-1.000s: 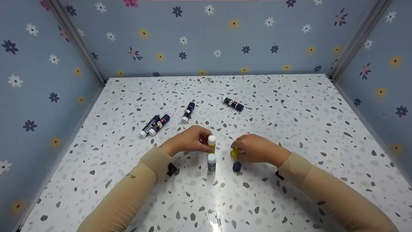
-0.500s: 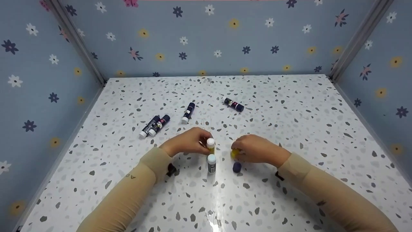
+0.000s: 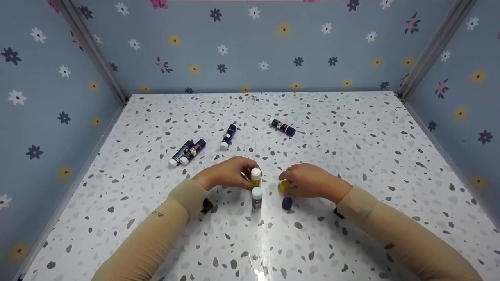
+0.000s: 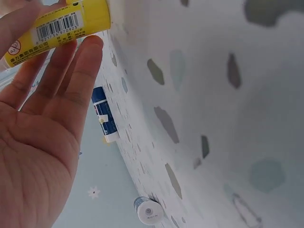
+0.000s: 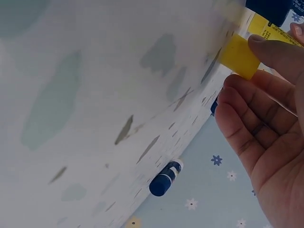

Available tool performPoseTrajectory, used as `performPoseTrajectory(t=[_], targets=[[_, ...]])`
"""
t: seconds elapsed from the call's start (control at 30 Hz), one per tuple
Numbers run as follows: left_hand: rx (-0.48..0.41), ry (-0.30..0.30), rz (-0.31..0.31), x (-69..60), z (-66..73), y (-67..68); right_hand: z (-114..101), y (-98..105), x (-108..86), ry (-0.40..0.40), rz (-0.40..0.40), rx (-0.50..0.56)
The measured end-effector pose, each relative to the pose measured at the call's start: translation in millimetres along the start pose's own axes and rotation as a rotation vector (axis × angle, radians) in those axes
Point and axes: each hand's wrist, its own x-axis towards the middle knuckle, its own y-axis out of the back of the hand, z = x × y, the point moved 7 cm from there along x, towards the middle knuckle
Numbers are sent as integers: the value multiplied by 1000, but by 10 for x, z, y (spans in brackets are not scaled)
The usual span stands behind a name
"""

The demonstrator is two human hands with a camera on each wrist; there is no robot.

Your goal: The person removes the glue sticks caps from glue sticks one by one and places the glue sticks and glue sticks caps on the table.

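Observation:
In the head view my left hand (image 3: 230,172) holds a yellow glue stick (image 3: 256,177) upright, white end up. Its thumb and fingers lie around the label in the left wrist view, where the yellow end of the glue stick (image 4: 97,16) is close to the tabletop. My right hand (image 3: 312,180) pinches a small yellow cap (image 3: 284,186) low over the table; the right wrist view shows the thumb on that cap (image 5: 240,56). In front of the yellow stick stands a dark-labelled glue stick (image 3: 256,199), white end up. A dark blue cap (image 3: 287,203) stands right of it.
Farther back, two dark blue glue sticks (image 3: 181,153) (image 3: 193,151) lie side by side at the left. Another dark glue stick (image 3: 228,136) lies near the middle, and one more glue stick (image 3: 283,127) at the right. Flowered panels (image 3: 250,47) enclose the speckled table (image 3: 332,242).
The yellow glue stick and my left hand have come down slightly and a little nearer. My right hand and the yellow cap have shifted slightly left. The other glue sticks stay in place.

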Motion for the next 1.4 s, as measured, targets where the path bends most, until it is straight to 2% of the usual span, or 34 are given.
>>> performPoseTrajectory(t=[0.27, 0.43, 0.7, 0.93, 1.2, 1.4], targets=[[3, 2, -20, -28, -5, 27, -38, 115, -48, 42, 49, -24], [-1, 19, -15, -48, -3, 79, -26, 234, -61, 25, 63, -33], [-8, -2, 9, -87, 47, 180, 6, 443, -56, 1, 116, -76], [30, -10, 17, -95, 85, 274, 123, 577, -49, -37, 204, -152], [60, -12, 83, -81, 135, 389, 307, 753, 16, -106, 303, -163], [125, -3, 171, -16, 140, 431, 442, 852, 104, -162, 344, -160]])
